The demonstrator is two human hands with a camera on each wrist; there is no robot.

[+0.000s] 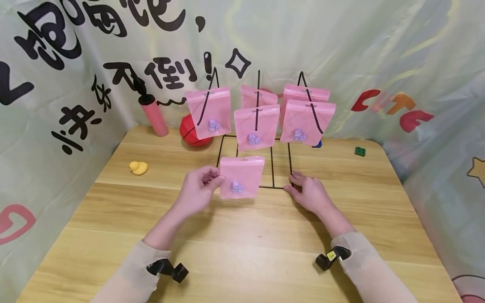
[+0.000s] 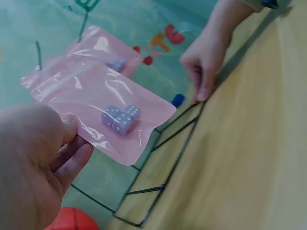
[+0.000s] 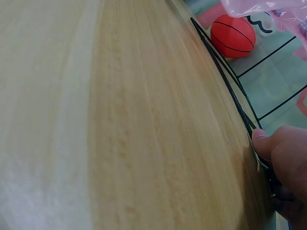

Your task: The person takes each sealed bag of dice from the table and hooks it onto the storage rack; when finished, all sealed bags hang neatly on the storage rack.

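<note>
My left hand (image 1: 197,189) pinches a pink zip pouch (image 1: 241,176) by its left edge, thumb on the front face, fingers curled behind. In the left wrist view the thumb and fingers (image 2: 72,165) clamp the same pouch (image 2: 103,108) at its corner. The pouch is held upright, off the wooden table (image 1: 242,244), just in front of the black wire rack (image 1: 272,168). Three pale purple dice (image 1: 237,187) sit bunched at the bottom of it; the left wrist view shows them clearly (image 2: 121,118) through the film.

My right hand (image 1: 308,191) is on the rack's front right corner, at the base wire. Fingers are bent down onto the wire, palm low over the table. The right wrist view shows the thumb (image 3: 261,143) pressed against the base wire (image 3: 230,91); I can't tell whether the other fingers wrap it.

Five more pink pouches hang on the rack's upright hooks behind the held one: left (image 1: 209,112), middle (image 1: 256,126), right (image 1: 307,122), plus two further back. The front three each hold dice.

Left of the rack: red ball (image 1: 193,132) touching its back left side, pink cylinder (image 1: 153,114) beyond that, yellow duck (image 1: 138,168) well apart on the table. Right of the rack: small green block (image 1: 360,151). A printed plastic sheet (image 1: 75,63) is behind the rack.
</note>
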